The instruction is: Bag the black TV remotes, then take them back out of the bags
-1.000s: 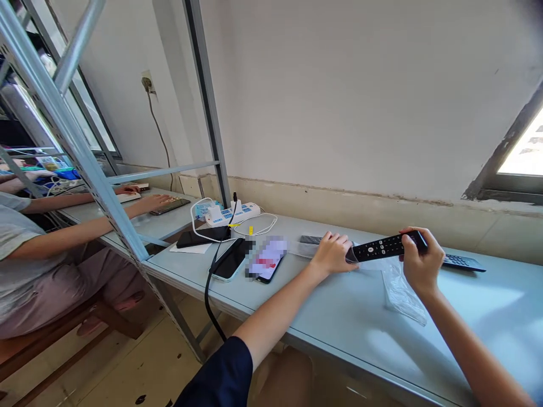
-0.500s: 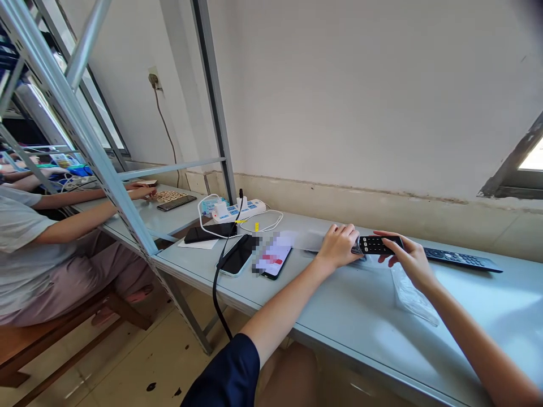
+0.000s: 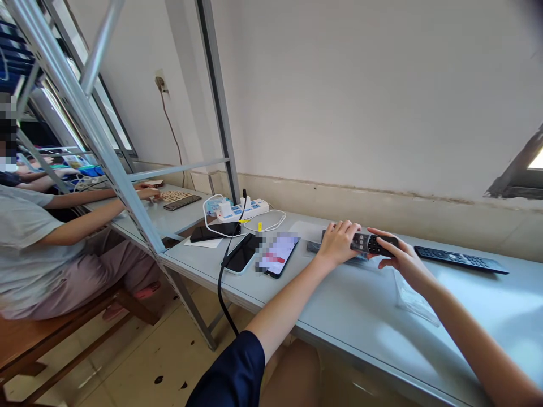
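Observation:
Between my two hands lies a black remote [image 3: 373, 244] with small round buttons, held roughly level above the table. My left hand [image 3: 338, 243] is closed on its left end, where clear plastic seems to cover part of it. My right hand [image 3: 396, 252] grips the right end with thumb and fingers. Beneath my left hand a dark item in clear wrap [image 3: 314, 247] shows in part. A clear plastic bag [image 3: 413, 299] lies on the table by my right wrist. Behind my right hand rests a second black remote [image 3: 462, 260].
Left of my hands are a lit phone [image 3: 279, 254], a dark-screened phone [image 3: 242, 254], another black phone [image 3: 215, 230] and a white power strip [image 3: 244, 210] with cables. A metal frame post [image 3: 97, 135] stands at left; beyond it a person sits at another table.
The held remote's left part now shows more under my left fingers, looking grey through plastic. My left hand has shifted slightly left relative to the remote, and the view has turned slightly.

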The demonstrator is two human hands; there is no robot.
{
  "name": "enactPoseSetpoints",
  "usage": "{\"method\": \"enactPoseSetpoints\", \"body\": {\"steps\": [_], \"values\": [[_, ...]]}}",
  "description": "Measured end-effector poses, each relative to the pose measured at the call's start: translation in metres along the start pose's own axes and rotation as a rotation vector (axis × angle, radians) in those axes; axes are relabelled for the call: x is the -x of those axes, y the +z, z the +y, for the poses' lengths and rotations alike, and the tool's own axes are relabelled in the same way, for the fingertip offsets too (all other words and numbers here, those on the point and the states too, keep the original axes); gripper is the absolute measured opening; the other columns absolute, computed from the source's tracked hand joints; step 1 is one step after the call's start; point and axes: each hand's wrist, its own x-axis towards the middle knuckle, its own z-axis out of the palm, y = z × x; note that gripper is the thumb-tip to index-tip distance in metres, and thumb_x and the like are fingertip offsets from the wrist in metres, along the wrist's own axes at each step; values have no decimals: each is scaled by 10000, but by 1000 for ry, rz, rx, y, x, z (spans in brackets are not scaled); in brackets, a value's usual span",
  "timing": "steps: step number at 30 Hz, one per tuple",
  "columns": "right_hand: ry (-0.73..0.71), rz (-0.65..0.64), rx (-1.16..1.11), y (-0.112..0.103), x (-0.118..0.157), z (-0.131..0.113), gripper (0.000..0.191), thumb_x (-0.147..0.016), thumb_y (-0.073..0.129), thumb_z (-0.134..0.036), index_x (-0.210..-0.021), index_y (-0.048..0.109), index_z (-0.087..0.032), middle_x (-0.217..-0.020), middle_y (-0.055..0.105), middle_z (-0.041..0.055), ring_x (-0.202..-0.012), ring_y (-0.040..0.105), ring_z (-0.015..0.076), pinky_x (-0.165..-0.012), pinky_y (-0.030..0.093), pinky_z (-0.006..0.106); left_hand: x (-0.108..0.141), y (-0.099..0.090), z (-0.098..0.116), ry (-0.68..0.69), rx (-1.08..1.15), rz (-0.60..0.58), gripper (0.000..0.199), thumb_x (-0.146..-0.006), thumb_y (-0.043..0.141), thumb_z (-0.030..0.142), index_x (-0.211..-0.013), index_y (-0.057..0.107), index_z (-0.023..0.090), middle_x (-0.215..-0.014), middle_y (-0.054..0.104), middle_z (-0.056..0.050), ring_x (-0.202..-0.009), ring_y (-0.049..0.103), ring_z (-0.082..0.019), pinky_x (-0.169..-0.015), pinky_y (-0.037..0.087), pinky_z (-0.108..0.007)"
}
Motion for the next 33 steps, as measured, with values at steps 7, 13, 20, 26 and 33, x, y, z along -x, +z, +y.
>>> {"method": "enactPoseSetpoints", "body": {"steps": [7, 13, 20, 26, 33], "values": [[142, 170, -352, -23, -6, -8, 323, -748, 638, -530, -882, 718, -246, -854, 679, 61, -609, 623, 155, -454, 536, 210, -2, -3, -11, -125, -8, -39, 355, -781, 721, 357, -1070, 575, 209, -1073, 645, -43, -1054, 568, -219, -902, 369, -330], [295, 158, -507, -13, 3, -29, 326, -904, 396, -384, -915, 692, -248, -833, 674, 53, -595, 624, 125, -474, 530, 186, -1, 0, -12, -112, 25, -46, 341, -840, 646, 400, -1106, 563, 204, -1077, 659, -41, -1032, 592, -204, -876, 371, -312], [306, 143, -501, -18, 2, -22, 354, -926, 357, -447, -977, 677, -303, -816, 662, 22, -571, 595, 105, -452, 497, 162, -1, 6, -13, -13, 30, -12, 369, -878, 589, 404, -1190, 530, 217, -1105, 642, -53, -1051, 584, -207, -889, 382, -313], [150, 59, -269, -25, -5, 1, 325, -816, 573, -534, -1056, 664, -334, -921, 661, 27, -661, 598, 136, -479, 512, 190, -1, 3, -10, 21, 37, 5, 390, -867, 600, 411, -1200, 532, 219, -1075, 632, -51, -1058, 576, -205, -889, 394, -306], [136, 62, -94, -12, 0, -1, 669, -485, 786, -703, -967, 693, -249, -700, 552, 8, -562, 472, 97, -448, 450, 192, 0, -7, -1, 86, 15, -75, 427, -846, 627, 412, -1203, 534, 197, -1087, 638, -59, -1059, 587, -207, -892, 410, -303]]}}
